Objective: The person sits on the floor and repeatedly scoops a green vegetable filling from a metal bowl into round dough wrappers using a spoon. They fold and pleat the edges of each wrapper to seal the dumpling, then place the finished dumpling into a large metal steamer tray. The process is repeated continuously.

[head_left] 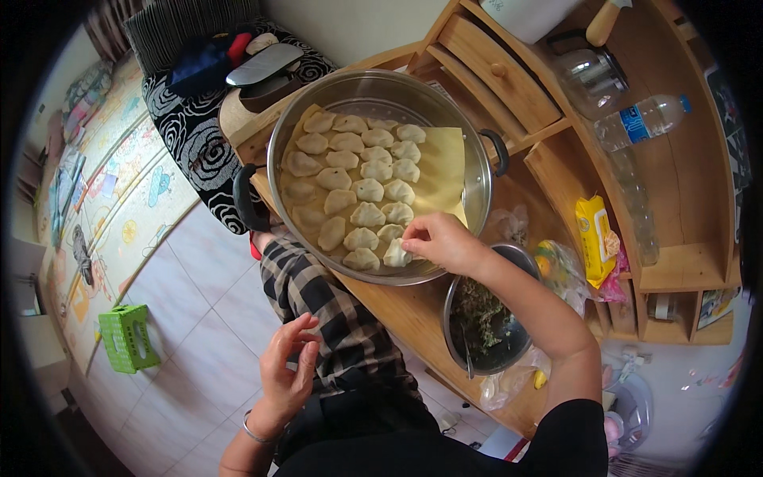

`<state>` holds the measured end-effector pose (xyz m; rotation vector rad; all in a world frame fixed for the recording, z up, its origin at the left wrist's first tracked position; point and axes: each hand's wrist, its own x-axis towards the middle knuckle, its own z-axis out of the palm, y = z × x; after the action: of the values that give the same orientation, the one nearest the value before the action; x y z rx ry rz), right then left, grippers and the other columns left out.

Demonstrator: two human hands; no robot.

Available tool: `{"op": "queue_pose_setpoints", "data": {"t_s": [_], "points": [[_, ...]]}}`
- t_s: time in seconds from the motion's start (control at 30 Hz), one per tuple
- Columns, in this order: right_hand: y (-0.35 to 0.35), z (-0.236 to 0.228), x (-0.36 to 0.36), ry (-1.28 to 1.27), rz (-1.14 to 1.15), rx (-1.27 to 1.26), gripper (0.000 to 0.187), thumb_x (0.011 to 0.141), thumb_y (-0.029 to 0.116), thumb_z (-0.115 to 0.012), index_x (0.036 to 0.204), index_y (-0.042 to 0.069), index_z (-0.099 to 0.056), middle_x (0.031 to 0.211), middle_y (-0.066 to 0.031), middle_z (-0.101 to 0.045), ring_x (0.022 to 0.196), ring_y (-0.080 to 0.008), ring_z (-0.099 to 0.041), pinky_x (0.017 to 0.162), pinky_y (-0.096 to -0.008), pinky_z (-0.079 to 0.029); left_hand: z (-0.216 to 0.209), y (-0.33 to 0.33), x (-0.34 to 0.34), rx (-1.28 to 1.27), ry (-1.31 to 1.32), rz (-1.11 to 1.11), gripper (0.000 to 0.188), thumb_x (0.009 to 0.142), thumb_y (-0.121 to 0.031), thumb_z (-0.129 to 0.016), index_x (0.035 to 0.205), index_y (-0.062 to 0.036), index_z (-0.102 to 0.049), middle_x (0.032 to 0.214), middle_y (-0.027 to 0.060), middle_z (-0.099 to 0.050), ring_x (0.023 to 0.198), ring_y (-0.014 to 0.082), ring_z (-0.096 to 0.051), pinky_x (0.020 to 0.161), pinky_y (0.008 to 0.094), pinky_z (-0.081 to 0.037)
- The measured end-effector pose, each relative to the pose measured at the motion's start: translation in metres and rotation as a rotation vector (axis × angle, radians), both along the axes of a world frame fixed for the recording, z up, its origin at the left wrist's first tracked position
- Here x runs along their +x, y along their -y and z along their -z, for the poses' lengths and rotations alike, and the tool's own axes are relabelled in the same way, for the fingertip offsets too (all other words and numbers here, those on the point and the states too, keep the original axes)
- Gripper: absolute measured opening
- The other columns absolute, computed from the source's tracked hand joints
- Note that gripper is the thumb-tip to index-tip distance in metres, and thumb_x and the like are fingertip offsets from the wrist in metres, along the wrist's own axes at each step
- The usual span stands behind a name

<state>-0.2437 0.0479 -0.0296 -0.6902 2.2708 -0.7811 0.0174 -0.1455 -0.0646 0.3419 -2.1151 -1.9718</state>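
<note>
My right hand (447, 245) pinches a pale dumpling (396, 254) at the near edge of a wide metal steamer pot (482, 199). Rows of uncooked dumplings (368, 189) lie in the pot on a yellowish liner sheet (442, 163), whose right part is bare. Over my lap, my left hand (290, 362) hangs with its fingers loosely curved and apart, holding nothing. Beneath my right forearm stands a metal bowl (451, 318) with chopped green filling (482, 314) and a utensil handle leaning on its near rim.
The wooden table (381, 314) carries the pot, bowl and plastic bags (566, 270). On the right, a wooden shelf holds a water bottle (644, 122), a glass jug (592, 79) and a yellow wipes pack (592, 238). A green stool (129, 338) stands on the tiled floor.
</note>
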Motion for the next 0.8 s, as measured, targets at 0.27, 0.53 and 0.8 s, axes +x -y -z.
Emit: {"op": "queue_pose_setpoints", "data": {"t_s": [0.27,0.53,0.8], "points": [[0.009,0.003,-0.003,0.152,0.030,0.102,0.017,0.086,0.010,-0.065,0.091,-0.006,-0.066,0.072,-0.0071,-0.065,0.057,-0.0108,-0.060,0.054,-0.0254,-0.049,0.000,0.004,-0.012,-0.005,0.012,0.003,0.032,0.091,0.001,-0.058,0.122,0.0023,-0.056,0.110,0.0153,-0.062,0.086,0.0178,-0.065,0.074,0.0268,-0.053],[0.008,-0.005,0.003,-0.051,-0.004,0.128,0.017,0.080,0.010,-0.065,0.089,-0.005,-0.065,0.079,-0.0168,-0.067,0.071,-0.0267,-0.064,0.067,-0.0351,-0.051,0.002,0.009,-0.011,-0.068,0.020,0.005,0.031,0.090,-0.001,-0.060,0.121,0.0023,-0.056,0.109,0.0157,-0.063,0.083,0.0187,-0.065,0.075,0.0285,-0.052],[0.000,-0.015,0.008,-0.236,-0.027,0.158,0.019,0.082,0.011,-0.066,0.096,-0.002,-0.066,0.080,-0.0139,-0.069,0.073,-0.0195,-0.067,0.068,-0.0307,-0.053,0.001,0.010,-0.005,-0.125,0.012,0.048,0.031,0.095,-0.007,-0.055,0.125,0.0019,-0.053,0.112,0.0137,-0.062,0.086,0.0172,-0.065,0.076,0.0282,-0.053]]}}
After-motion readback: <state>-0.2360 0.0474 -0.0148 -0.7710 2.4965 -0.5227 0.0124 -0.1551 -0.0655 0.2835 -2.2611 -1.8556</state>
